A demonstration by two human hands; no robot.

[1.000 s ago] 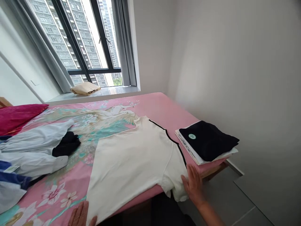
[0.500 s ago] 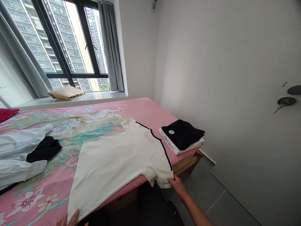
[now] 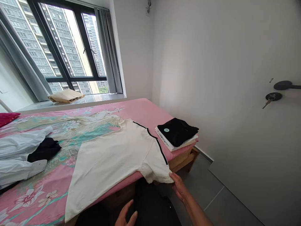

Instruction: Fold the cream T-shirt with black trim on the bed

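Note:
A white T-shirt with black trim (image 3: 117,160) lies spread flat across the near edge of the pink floral bed (image 3: 141,110). One sleeve hangs over the bed's edge, and my right hand (image 3: 179,186) pinches that sleeve's hem. My left hand (image 3: 125,216) is low at the bottom of the view, off the shirt, fingers loosely apart and holding nothing. A folded stack, black garment on white ones (image 3: 176,133), rests on the bed's right corner.
Crumpled white and black clothes (image 3: 25,150) lie at the left of the bed, with a red pillow (image 3: 7,117) behind. A tan bundle (image 3: 66,95) sits on the window sill. A door with a dark handle (image 3: 285,85) stands at right, grey floor below.
My right hand slid from flat on the sleeve to pinching its hem at the bed's edge. My left hand left the shirt's lower hem and moved right. The view swung right.

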